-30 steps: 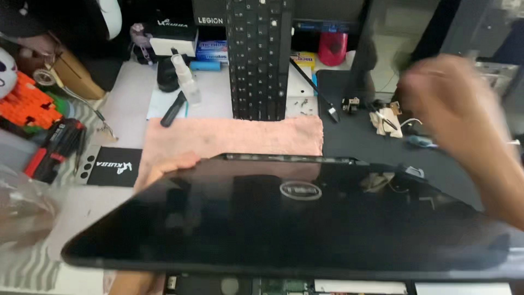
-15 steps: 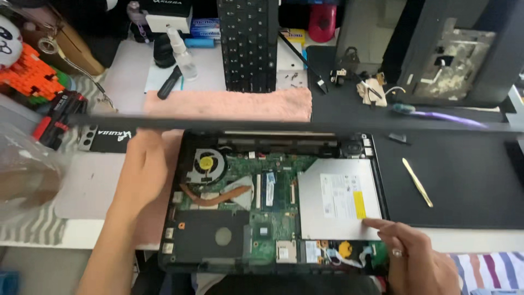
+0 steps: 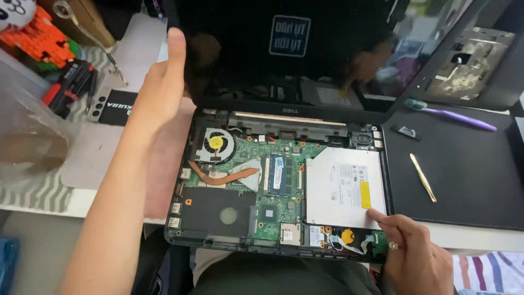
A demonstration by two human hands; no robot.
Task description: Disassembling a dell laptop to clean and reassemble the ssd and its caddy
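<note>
The right hand (image 3: 417, 254) is resting at the front right corner of the opened laptop base (image 3: 278, 191), its fingers loosely curled and grasping nothing, the index fingertip pressing on the front edge of the silver optical drive (image 3: 344, 186) just below its yellow sticker. The left hand (image 3: 161, 87) is standing flat and released, fingers straight and together, against the left edge of the raised screen (image 3: 289, 49), the thumb hidden behind the palm. The laptop base is lying at the front edge of the bench, overhanging it towards the person, with its top cover off: a fan (image 3: 214, 145) with a yellow hub is sitting at the rear left, a copper heat pipe (image 3: 224, 176) is running from it across the green motherboard (image 3: 273, 191), and a blue memory module (image 3: 277, 173) is lying just left of the drive. A pink cloth (image 3: 164, 164) is lying under the base's left side. On the black mat (image 3: 464, 180) to the right, a thin yellow pry tool (image 3: 423, 177) and a purple-handled tool (image 3: 453, 116) are lying well apart. Red and black tools (image 3: 71, 87) are lying near the bench's rear left corner.
</note>
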